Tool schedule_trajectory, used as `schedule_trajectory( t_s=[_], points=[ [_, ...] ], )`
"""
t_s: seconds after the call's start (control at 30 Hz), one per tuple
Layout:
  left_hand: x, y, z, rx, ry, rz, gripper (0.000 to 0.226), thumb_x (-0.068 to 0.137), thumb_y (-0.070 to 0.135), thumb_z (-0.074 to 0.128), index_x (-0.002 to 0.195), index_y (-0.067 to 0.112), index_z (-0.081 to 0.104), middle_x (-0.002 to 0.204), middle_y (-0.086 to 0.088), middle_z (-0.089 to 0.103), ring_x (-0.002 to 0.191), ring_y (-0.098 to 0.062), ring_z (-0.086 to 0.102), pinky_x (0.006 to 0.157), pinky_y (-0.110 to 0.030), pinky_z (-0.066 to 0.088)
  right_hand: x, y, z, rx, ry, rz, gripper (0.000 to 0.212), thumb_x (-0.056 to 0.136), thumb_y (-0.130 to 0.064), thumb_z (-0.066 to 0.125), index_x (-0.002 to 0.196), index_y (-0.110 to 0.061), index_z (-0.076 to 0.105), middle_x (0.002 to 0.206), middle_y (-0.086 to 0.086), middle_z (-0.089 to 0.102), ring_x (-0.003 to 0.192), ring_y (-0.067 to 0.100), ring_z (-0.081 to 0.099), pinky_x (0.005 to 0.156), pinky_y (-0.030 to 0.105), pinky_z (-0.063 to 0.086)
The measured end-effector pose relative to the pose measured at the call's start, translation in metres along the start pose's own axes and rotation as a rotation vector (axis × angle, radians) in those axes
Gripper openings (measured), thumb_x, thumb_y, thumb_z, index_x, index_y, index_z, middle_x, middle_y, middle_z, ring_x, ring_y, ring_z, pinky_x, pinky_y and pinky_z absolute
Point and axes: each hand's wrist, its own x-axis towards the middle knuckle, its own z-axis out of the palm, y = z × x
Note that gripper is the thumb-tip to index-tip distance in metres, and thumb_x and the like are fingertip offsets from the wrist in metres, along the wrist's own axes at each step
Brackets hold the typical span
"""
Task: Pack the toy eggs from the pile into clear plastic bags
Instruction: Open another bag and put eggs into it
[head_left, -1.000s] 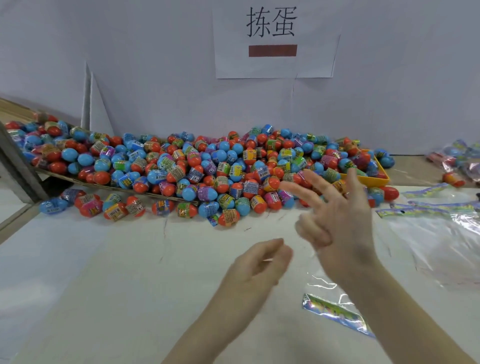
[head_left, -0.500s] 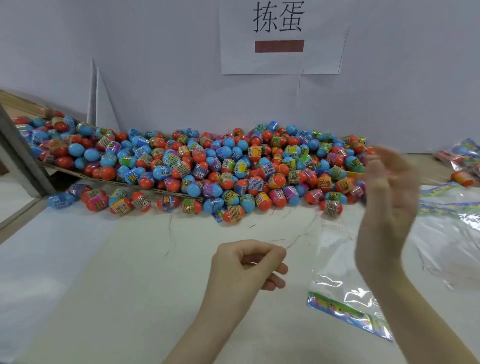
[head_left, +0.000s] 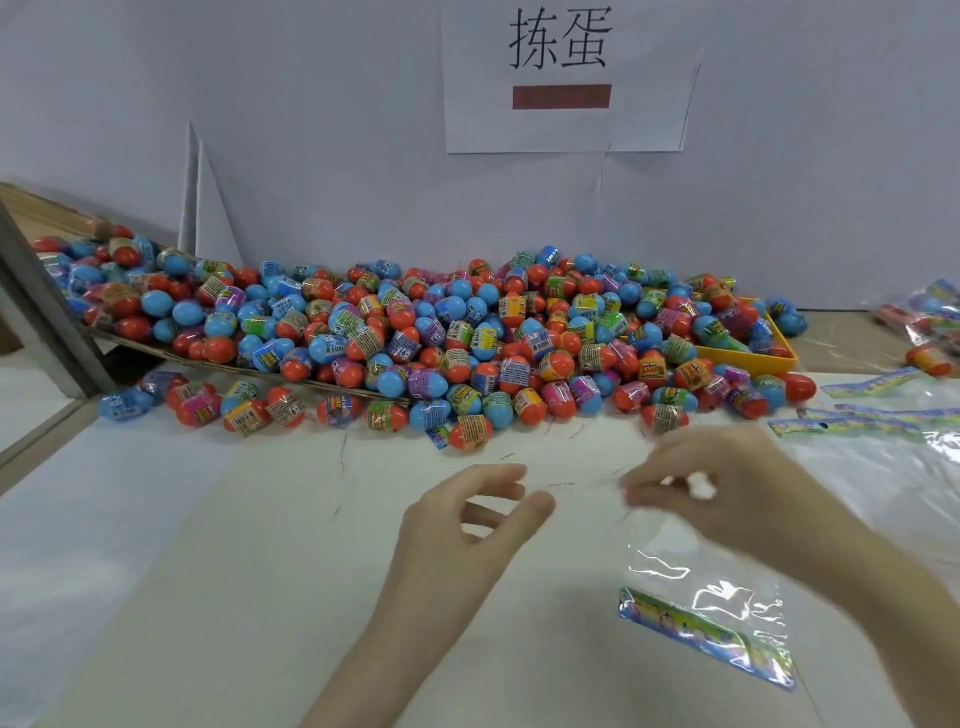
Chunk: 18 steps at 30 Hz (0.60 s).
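Observation:
A big pile of toy eggs (head_left: 441, 332), orange and blue with bright wrappers, stretches along the back of the white table. In front of it my right hand (head_left: 727, 493) pinches the open end of a clear plastic bag (head_left: 691, 577). The bag's colourful header strip (head_left: 706, 636) lies nearer to me on the table. No egg shows inside the bag. My left hand (head_left: 467, 525) hovers a little left of the bag mouth, fingers loosely curled and holding nothing.
A yellow tray (head_left: 748, 358) sits under the pile's right end and a cardboard sheet (head_left: 249, 370) under its left part. More clear bags (head_left: 883, 421) lie at the right, filled bags (head_left: 930, 322) beyond them. A paper sign (head_left: 561, 78) hangs on the wall.
My right hand came down from beside the pile's right end to just above the table, bringing the bag's end with it. My left hand loosened its fingers and shifted slightly right.

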Motion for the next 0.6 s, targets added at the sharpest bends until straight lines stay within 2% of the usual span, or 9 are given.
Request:
schedule_trajectory(
  t_s=[0.07, 0.1, 0.17, 0.2, 0.27, 0.3, 0.37, 0.43, 0.6],
  points=[
    [0.003, -0.003, -0.008, -0.02, 0.064, -0.027, 0.01, 0.075, 0.037, 0.066, 0.084, 0.032, 0.067, 0.083, 0.027, 0.066, 0.07, 0.001, 0.063, 0.055, -0.008, 0.046, 0.001, 0.048, -0.027, 0.211, 0.417, 0.453, 0.025, 0.076, 0.009, 0.062, 0.091, -0.008, 0.072, 0.079, -0.003, 0.067, 0.073, -0.003, 0.06, 0.067, 0.007, 0.043],
    [0.003, -0.005, -0.011, -0.033, 0.087, -0.038, 0.006, 0.077, 0.035, 0.066, 0.082, 0.031, 0.067, 0.082, 0.026, 0.066, 0.07, 0.0, 0.064, 0.057, -0.01, 0.048, 0.003, 0.067, -0.043, 0.329, 0.624, 0.699, 0.031, 0.085, 0.006, 0.05, 0.109, -0.006, 0.064, 0.097, 0.007, 0.066, 0.087, 0.003, 0.06, 0.078, 0.015, 0.047],
    [0.003, -0.009, -0.014, -0.062, 0.129, -0.051, 0.004, 0.081, 0.03, 0.064, 0.079, 0.028, 0.068, 0.079, 0.023, 0.067, 0.068, -0.001, 0.064, 0.059, -0.012, 0.049, 0.003, 0.088, -0.055, 0.302, 0.672, 1.062, 0.048, 0.092, -0.002, 0.041, 0.139, -0.003, 0.031, 0.126, 0.02, 0.05, 0.106, 0.023, 0.051, 0.089, 0.035, 0.043],
    [0.004, -0.011, -0.014, -0.062, 0.136, -0.056, 0.005, 0.082, 0.028, 0.064, 0.079, 0.027, 0.068, 0.078, 0.022, 0.067, 0.067, -0.001, 0.064, 0.058, -0.012, 0.048, 0.005, 0.094, -0.05, 0.162, 0.587, 1.136, 0.062, 0.091, -0.003, 0.046, 0.144, -0.001, 0.014, 0.121, 0.025, 0.049, 0.1, 0.028, 0.048, 0.082, 0.038, 0.04],
    [0.007, -0.013, -0.012, -0.054, 0.13, -0.065, 0.005, 0.082, 0.027, 0.064, 0.079, 0.027, 0.068, 0.076, 0.017, 0.068, 0.067, -0.001, 0.063, 0.057, -0.009, 0.047, 0.005, 0.094, -0.035, -0.211, 0.312, 1.12, 0.073, 0.089, -0.012, 0.057, 0.143, 0.005, 0.012, 0.093, 0.023, 0.055, 0.083, 0.032, 0.052, 0.067, 0.037, 0.041],
    [0.009, -0.015, -0.011, -0.046, 0.127, -0.067, 0.005, 0.083, 0.027, 0.064, 0.08, 0.027, 0.068, 0.075, 0.015, 0.068, 0.068, -0.002, 0.064, 0.057, -0.008, 0.047, 0.007, 0.085, -0.03, -0.343, 0.161, 1.065, 0.058, 0.09, -0.022, 0.057, 0.136, 0.005, 0.034, 0.082, 0.016, 0.061, 0.074, 0.03, 0.055, 0.058, 0.032, 0.04],
    [0.012, -0.018, -0.009, -0.032, 0.128, -0.074, 0.006, 0.083, 0.025, 0.064, 0.079, 0.027, 0.068, 0.078, 0.015, 0.068, 0.07, -0.004, 0.064, 0.058, -0.008, 0.046, 0.015, 0.071, -0.022, -0.38, -0.029, 0.968, 0.038, 0.091, -0.041, 0.049, 0.089, -0.007, 0.066, 0.065, 0.004, 0.067, 0.059, 0.018, 0.062, 0.051, 0.026, 0.039],
    [0.012, -0.021, -0.008, -0.044, 0.126, -0.08, 0.009, 0.083, 0.023, 0.065, 0.077, 0.027, 0.069, 0.075, 0.014, 0.068, 0.068, -0.005, 0.064, 0.057, -0.008, 0.046, 0.023, 0.063, -0.009, -0.366, -0.04, 0.849, 0.045, 0.091, -0.045, 0.046, 0.072, -0.01, 0.067, 0.065, 0.001, 0.067, 0.057, 0.014, 0.063, 0.055, 0.026, 0.045],
    [0.006, -0.025, -0.003, -0.041, 0.109, -0.06, 0.011, 0.083, 0.02, 0.064, 0.075, 0.025, 0.069, 0.074, 0.017, 0.068, 0.065, -0.003, 0.063, 0.057, -0.008, 0.046, 0.047, 0.071, 0.029, -0.538, -0.136, 0.616, 0.044, 0.086, -0.05, 0.054, 0.116, -0.017, 0.053, 0.113, 0.003, 0.054, 0.1, 0.019, 0.052, 0.071, 0.028, 0.045]
  ],
)
